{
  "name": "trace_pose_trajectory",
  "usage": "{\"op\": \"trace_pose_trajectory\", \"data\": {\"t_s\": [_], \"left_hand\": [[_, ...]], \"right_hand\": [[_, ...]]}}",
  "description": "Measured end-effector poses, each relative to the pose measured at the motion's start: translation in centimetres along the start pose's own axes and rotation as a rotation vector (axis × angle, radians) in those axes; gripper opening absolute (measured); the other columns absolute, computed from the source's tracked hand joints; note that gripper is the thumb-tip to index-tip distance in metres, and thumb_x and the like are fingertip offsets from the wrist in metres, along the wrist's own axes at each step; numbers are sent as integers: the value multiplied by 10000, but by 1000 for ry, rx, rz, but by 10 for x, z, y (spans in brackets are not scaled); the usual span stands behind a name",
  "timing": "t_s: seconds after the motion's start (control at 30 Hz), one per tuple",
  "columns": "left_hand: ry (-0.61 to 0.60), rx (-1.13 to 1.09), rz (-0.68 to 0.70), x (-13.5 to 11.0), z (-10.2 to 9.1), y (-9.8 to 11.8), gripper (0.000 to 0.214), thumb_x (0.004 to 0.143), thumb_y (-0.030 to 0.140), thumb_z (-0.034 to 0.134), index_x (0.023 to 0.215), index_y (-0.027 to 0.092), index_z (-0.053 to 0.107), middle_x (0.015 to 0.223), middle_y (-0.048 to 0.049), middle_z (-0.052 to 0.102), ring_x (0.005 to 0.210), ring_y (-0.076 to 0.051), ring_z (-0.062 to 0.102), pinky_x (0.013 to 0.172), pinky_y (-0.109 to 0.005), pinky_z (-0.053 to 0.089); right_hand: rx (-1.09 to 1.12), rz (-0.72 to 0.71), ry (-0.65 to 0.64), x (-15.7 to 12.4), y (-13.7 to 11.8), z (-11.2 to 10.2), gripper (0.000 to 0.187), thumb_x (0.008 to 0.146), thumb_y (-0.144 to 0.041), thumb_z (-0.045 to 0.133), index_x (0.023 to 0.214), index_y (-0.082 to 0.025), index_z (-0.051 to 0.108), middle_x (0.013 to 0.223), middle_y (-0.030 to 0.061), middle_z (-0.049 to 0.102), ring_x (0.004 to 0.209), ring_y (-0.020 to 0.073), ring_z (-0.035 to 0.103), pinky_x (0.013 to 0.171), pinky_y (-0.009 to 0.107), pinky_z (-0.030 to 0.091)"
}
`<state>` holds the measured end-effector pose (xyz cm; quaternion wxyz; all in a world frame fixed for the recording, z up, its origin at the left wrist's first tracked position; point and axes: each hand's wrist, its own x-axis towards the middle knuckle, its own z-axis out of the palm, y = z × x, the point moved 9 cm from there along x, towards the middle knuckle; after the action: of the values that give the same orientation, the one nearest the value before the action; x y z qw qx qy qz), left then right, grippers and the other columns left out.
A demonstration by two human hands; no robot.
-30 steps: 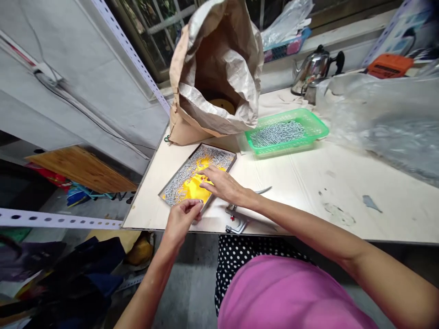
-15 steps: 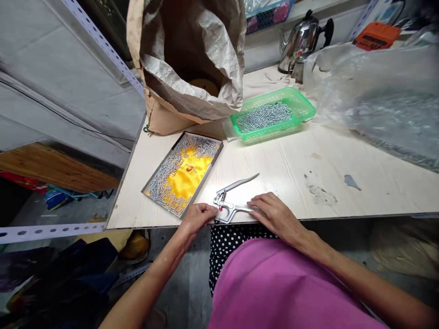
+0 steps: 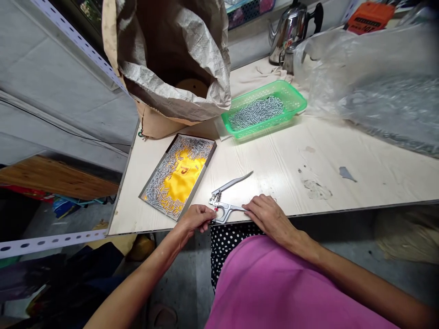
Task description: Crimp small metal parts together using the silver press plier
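Silver hand pliers (image 3: 229, 207) with a coil spring and a red tip at the jaw lie at the table's front edge, their handles spread apart. My right hand (image 3: 269, 217) has its thumb and fingers on the end of the lower handle. At the jaw, my left hand (image 3: 197, 219) is closed in a pinch close to the red tip; what it holds is too small to make out. Left of the pliers, a shallow tray (image 3: 197, 183) lined with yellow cloth contains many small metal pieces.
A green basket (image 3: 298, 103) of similar metal pieces stands farther back. Behind the tray is a large open paper sack (image 3: 154, 119). A clear plastic bag (image 3: 384, 91) covers the right rear, near a metal kettle (image 3: 291, 29). A grey scrap (image 3: 347, 173) lies on the table (image 3: 274, 169).
The camera view has shifted slightly, so the table's things appear farther left. My left fingers have curled a little more at the jaw; my right hand stays on the handle.
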<state>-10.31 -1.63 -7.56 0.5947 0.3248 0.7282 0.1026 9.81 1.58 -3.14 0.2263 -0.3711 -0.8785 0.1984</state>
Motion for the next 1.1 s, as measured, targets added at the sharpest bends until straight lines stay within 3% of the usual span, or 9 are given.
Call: {"op": "trace_pose_trajectory", "data": {"t_s": [0.27, 0.37, 0.43, 0.5, 0.57, 0.7, 0.8, 1.1], "left_hand": [[-16, 60, -71, -2, 1, 8, 257, 677, 324, 744, 651, 158, 550, 435, 74, 508, 365, -69, 477, 382, -177, 370], [-27, 68, -72, -2, 2, 9, 256, 690, 321, 739, 649, 158, 547, 430, 73, 507, 363, -68, 476, 381, -174, 371], [-32, 67, -70, -2, 2, 8, 265, 687, 331, 748, 657, 155, 552, 432, 75, 506, 363, -65, 476, 383, -171, 372], [-38, 55, -72, -2, 2, 6, 284, 675, 342, 763, 659, 155, 550, 437, 80, 502, 366, -62, 481, 388, -168, 377], [-38, 43, -75, -2, 3, 4, 299, 664, 346, 776, 659, 155, 546, 446, 85, 501, 369, -62, 491, 392, -167, 383], [-20, 28, -76, -3, 3, 2, 276, 683, 320, 765, 666, 155, 543, 447, 87, 502, 368, -64, 500, 390, -164, 387], [-4, 20, -81, -3, 2, 1, 237, 713, 290, 740, 676, 156, 548, 440, 89, 500, 364, -64, 502, 388, -160, 389], [43, 13, -102, -7, 4, 0, 180, 778, 254, 682, 700, 159, 550, 418, 77, 508, 351, -70, 481, 385, -160, 382]], "right_hand": [[-43, 20, -40, 0, -1, 4, 176, 965, -184, 489, 904, -178, 654, 831, 48, 601, 803, 198, 531, 766, 345, 384], [-34, 2, -117, 5, 3, -2, 165, 952, -282, 540, 1010, -178, 655, 974, 84, 629, 905, 228, 554, 801, 368, 422], [-62, -20, -137, 15, 9, -12, 379, 897, -399, 623, 1189, -157, 601, 1227, 157, 578, 1109, 293, 522, 895, 423, 434], [-139, -33, -156, 28, 20, -20, 700, 811, -508, 696, 1353, -122, 480, 1427, 228, 429, 1307, 380, 383, 1012, 524, 375], [-208, -55, -226, 40, 30, -20, 915, 734, -593, 729, 1430, -110, 383, 1491, 255, 348, 1394, 432, 252, 1075, 613, 278], [-267, -112, -371, 53, 39, -6, 1092, 632, -676, 751, 1469, -117, 325, 1519, 262, 309, 1421, 448, 191, 1094, 666, 196], [-263, -143, -392, 55, 36, 1, 1119, 592, -666, 772, 1468, -127, 331, 1532, 250, 292, 1422, 445, 186, 1098, 668, 182], [-260, -122, -373, 57, 25, -5, 933, 641, -504, 770, 1387, -72, 411, 1347, 212, 501, 1205, 376, 449, 1067, 607, 278]]}}
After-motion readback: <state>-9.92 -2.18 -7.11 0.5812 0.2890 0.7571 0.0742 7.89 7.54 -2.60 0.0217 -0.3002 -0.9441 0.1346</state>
